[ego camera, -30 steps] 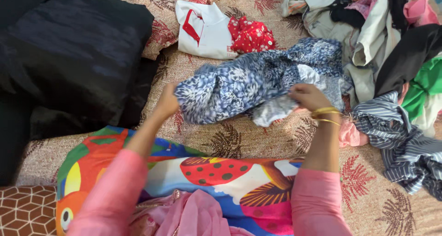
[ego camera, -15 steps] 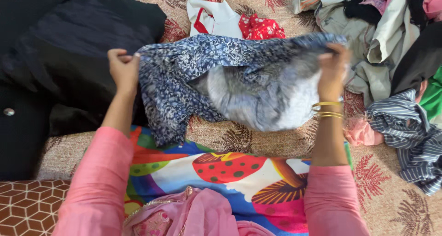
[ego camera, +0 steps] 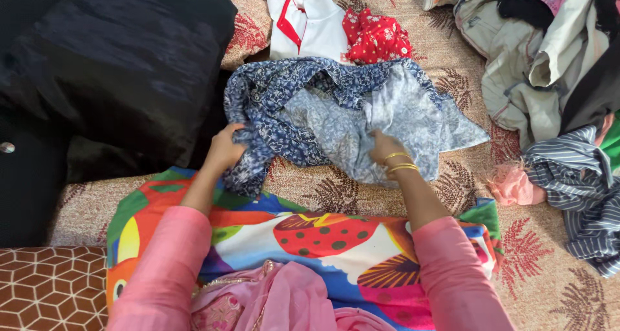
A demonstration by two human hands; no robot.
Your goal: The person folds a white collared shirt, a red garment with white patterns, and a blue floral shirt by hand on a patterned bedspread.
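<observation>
A blue and white floral garment lies crumpled on the patterned bed cover in the middle of the view. My left hand grips its lower left edge. My right hand, with gold bangles on the wrist, is pushed into the paler inside of the cloth, its fingers partly buried in the folds. Both arms wear pink sleeves. A bright cartoon-print sheet lies between me and the garment.
A large black cushion fills the left side. A white and red shirt and a red spotted cloth lie behind the garment. A heap of mixed clothes and a striped shirt sit at the right.
Half a second ago both hands held the garment stretched up in the air. Now it is laid down on the bed, and both hands have come lower and closer together on it.
</observation>
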